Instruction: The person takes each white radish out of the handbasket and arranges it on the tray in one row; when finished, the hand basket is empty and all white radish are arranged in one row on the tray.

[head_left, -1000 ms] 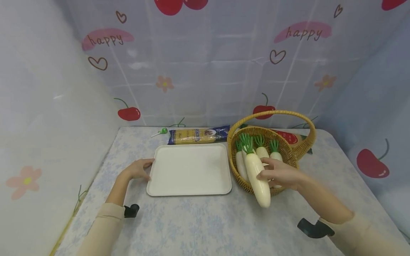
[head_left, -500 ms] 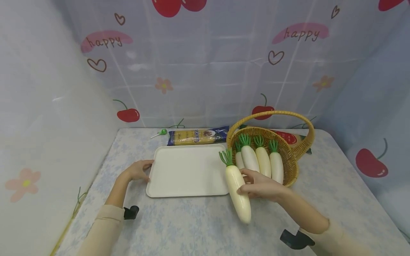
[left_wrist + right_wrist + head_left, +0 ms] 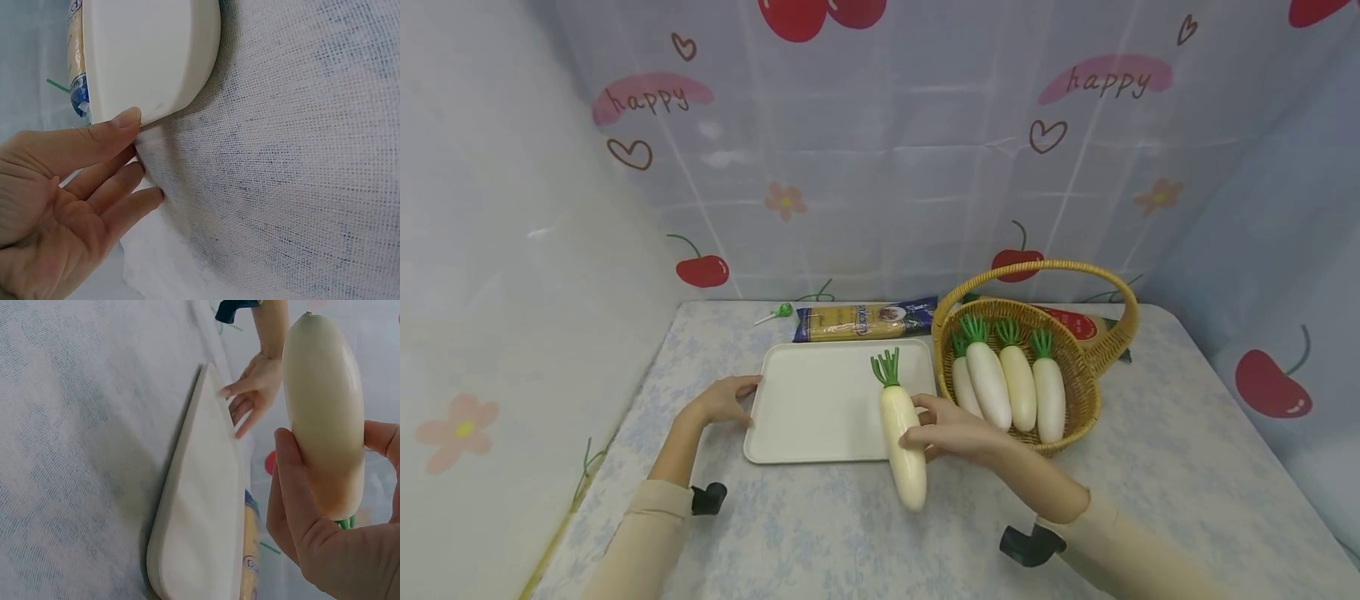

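Observation:
My right hand [image 3: 953, 429] grips a white radish [image 3: 901, 442] with a green leafy top, fingers and thumb on opposite sides. The radish is raised over the right front part of the white tray [image 3: 816, 404], its tip beyond the near rim. In the right wrist view, its pale body [image 3: 325, 412] stands between thumb and fingers. At the tray's left edge, my left hand [image 3: 722, 400] rests with fingers spread. The left wrist view has the thumb [image 3: 128, 117] touching the tray's rim, the other fingertips beside it at the cloth.
Right of the tray stands a wicker basket [image 3: 1088, 417] with a tall handle, holding several white radishes [image 3: 988, 387]. Behind the tray lie a yellow-and-blue pasta packet [image 3: 865, 321] and a green lollipop [image 3: 784, 309]. A red-and-brown packet [image 3: 1075, 322] is partly hidden behind the basket.
My right hand has carried the radish left, out from over the basket and across to the tray. The left hand has stayed at the tray's left edge.

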Action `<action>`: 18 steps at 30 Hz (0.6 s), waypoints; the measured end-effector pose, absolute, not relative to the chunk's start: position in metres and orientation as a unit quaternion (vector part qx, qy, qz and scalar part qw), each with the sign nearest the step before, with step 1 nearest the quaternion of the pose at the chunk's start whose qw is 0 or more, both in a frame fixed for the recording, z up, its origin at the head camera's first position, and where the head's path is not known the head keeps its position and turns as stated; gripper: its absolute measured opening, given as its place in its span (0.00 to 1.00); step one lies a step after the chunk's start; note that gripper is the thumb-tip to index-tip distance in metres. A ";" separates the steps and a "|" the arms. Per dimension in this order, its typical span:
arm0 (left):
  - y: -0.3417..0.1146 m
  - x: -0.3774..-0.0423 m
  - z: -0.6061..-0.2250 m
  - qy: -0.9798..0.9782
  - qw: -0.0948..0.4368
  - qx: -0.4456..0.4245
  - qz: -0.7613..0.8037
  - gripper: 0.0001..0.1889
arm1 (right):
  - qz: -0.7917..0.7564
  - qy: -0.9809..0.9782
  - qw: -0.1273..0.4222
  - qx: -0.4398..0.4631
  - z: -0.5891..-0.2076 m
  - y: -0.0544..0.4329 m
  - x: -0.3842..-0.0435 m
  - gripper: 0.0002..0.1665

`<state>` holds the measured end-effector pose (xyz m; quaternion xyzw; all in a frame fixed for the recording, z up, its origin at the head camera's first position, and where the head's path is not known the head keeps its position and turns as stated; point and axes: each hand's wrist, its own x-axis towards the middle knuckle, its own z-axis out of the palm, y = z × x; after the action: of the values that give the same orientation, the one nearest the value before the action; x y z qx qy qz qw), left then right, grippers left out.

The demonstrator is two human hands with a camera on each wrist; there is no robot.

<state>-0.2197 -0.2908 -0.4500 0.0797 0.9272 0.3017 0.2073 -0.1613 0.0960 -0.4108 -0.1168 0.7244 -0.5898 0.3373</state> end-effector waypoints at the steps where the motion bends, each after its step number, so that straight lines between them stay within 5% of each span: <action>1: -0.291 -0.220 -0.450 0.927 0.207 0.079 0.301 0.44 | -0.594 0.722 0.336 -0.111 -0.413 0.092 -0.163 0.39; 18: -0.289 -0.221 -0.452 0.927 0.213 0.066 0.301 0.45 | -0.663 0.679 0.314 -0.023 -0.433 0.022 -0.204 0.42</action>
<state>-0.2215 -0.2886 -0.4520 0.0658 0.9271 0.3014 0.2130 -0.2037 0.0221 -0.4333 -0.0227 0.6790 -0.6630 0.3145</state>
